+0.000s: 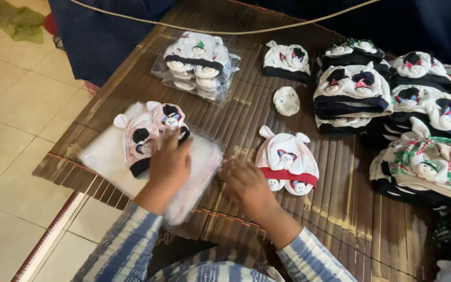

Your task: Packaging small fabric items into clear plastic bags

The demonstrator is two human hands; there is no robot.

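Step in hand, as judged: packing stage, hat going onto or into a clear bag.

Left hand flat, fingers spread, pressing down on a pink-and-white baby hat with small ears and a dark band. Not a grip, just weight on it. Hat lies on a stack of clear plastic bags, directly under and just beyond the left palm.

Right hand loosely curled at the right edge of the same bags; fingertips touching the plastic, possibly pinching one layer (cannot tell whether anything is actually caught between the fingers).

Orientation of hat: ears point away and to the left of the left hand, band edge toward the wrist. Long axis runs diagonally, from near the palm out toward the far left.

Next move likely calls for: one bag mouth separated from the stack, hat held flat meanwhile, band end fed first. Thin film, so a light pull.

Surroundings: second hat with red band just right of the right hand. Bagged bundle of hats well beyond both hands. Loose stacks of hats far right. All on a slatted bamboo mat.
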